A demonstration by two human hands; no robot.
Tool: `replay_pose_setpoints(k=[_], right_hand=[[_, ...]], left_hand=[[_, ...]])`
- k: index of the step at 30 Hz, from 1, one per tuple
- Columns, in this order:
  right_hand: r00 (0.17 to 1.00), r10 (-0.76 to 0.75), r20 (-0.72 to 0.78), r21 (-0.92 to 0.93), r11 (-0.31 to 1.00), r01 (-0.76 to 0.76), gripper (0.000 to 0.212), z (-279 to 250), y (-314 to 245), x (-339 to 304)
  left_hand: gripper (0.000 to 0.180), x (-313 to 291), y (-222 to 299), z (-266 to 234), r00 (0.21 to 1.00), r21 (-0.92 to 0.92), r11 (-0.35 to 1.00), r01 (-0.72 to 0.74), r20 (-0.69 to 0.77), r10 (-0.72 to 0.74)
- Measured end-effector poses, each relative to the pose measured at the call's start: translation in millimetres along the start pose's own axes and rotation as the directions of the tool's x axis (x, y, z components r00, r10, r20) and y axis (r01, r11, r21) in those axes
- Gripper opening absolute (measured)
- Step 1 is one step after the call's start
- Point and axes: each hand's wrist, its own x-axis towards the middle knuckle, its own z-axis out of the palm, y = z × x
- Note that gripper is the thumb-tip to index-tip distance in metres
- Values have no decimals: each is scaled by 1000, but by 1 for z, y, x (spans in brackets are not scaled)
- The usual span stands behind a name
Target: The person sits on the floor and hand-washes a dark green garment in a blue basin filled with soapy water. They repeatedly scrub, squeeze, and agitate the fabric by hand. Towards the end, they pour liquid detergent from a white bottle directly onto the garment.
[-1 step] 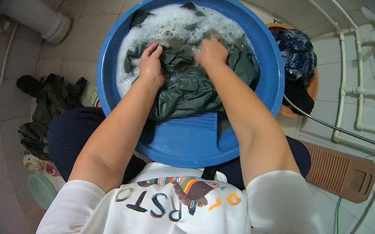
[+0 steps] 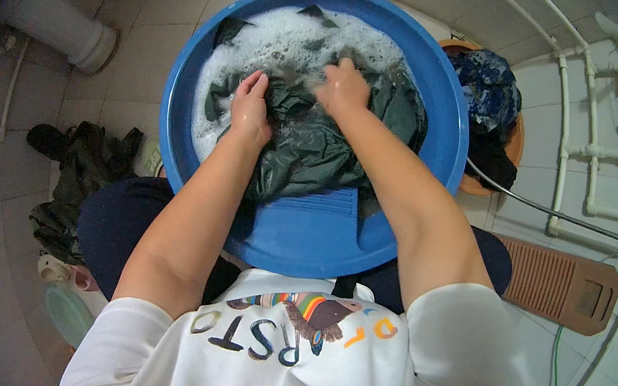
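A wet dark green garment [image 2: 308,152] lies bunched in a large blue basin [image 2: 455,127], partly under white suds [image 2: 285,42]. My left hand [image 2: 252,106] is at the garment's left side, fingers bent round its edge and fingertips showing above the cloth. To the right, my right hand [image 2: 344,88] is closed on the garment's upper part, at the border of the foam. Some of its fingers are blurred and hidden by cloth and suds. A ribbed blue washboard [image 2: 315,206] slopes at the basin's near side, with the garment's lower folds over its top.
An orange tub [image 2: 514,150] with dark and blue patterned clothes [image 2: 490,88] stands right of the basin. A brown washboard [image 2: 555,283], a grey hose [image 2: 551,209] and white pipes [image 2: 563,113] are farther right. Dark clothes [image 2: 87,176] lie at left, near clogs [image 2: 55,269].
My right hand has shifted slightly left over the garment, toward my left hand. The left hand stays nearly in place.
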Motion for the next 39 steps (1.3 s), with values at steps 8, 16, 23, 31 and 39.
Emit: replay_pose_setpoints(k=[8,16,23,31,39], right_hand=[[740,-438,-510,354,677,645,21,-46,-91,-78],[954,115,-278,577,814,70,25,-29,-69,-45],[859,-251,-447,500,726,472,24,-29,-95,-71],[959,242,-145,416,894,-163,43,2,14,14],[905,161,394,-134,984,-117,46,-12,24,13]], left_hand=[[31,21,-11,-25,892,412,854,-318,435,123],[36,-45,16,22,932,66,954,293,203,-301],[43,-21,-13,-15,918,280,941,-189,390,68],[35,-21,14,17,913,-111,935,336,281,-295],[23,-12,10,5,998,42,999,28,-52,-26]])
